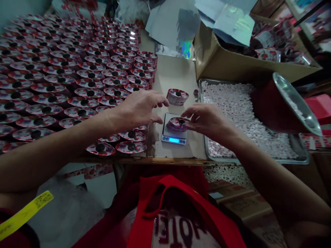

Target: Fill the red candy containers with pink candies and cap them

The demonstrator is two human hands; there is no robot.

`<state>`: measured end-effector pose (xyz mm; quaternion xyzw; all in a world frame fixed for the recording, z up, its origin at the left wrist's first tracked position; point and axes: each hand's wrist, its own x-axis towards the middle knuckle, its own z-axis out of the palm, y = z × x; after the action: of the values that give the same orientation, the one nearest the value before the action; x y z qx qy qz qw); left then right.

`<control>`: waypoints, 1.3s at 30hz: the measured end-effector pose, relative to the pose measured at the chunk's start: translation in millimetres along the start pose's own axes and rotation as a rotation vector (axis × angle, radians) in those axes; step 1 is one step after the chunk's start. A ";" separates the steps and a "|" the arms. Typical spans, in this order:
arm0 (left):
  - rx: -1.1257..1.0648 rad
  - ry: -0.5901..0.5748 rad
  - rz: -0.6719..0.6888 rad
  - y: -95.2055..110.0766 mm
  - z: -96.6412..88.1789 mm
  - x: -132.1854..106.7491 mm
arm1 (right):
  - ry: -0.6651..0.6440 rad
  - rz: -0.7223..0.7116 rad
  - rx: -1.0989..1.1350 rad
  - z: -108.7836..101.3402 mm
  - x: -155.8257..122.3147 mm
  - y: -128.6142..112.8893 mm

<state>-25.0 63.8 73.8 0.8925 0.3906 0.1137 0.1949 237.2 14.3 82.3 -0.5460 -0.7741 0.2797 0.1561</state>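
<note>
A small digital scale (174, 136) with a lit blue display sits near the table's front edge. On it rests a red-and-white patterned paper cup (178, 123). My right hand (207, 119) pinches this cup from the right side. My left hand (139, 108) hovers just left of the scale, fingers spread, holding nothing. A second patterned cup (177, 96) stands on the table behind the scale.
Rows of matching cups (62, 72) cover the table's left half. A metal tray (297, 144) of small pink-white candies lies at right, with a tilted metal bowl (294, 101) over it. Behind stand a cardboard box (232, 65) and shiny foil sheets (173, 24).
</note>
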 end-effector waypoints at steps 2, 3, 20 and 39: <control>-0.003 -0.003 0.006 -0.4 1.4 3.0 | 0.045 0.106 0.253 -8.7 -6.4 9.8; -0.008 -0.003 0.008 -0.4 1.7 4.1 | 0.095 0.162 0.347 -15.1 -11.0 17.9; -0.076 -0.057 0.049 27.5 12.6 26.4 | 0.053 0.431 -0.185 -59.3 -58.2 123.4; -0.636 0.032 0.091 26.8 55.1 39.1 | -0.120 0.196 0.370 -43.0 -5.8 34.7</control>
<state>38.2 61.9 38.0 0.8015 0.2982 0.2525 0.4526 289.1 28.8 95.8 -0.5632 -0.6607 0.4628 0.1791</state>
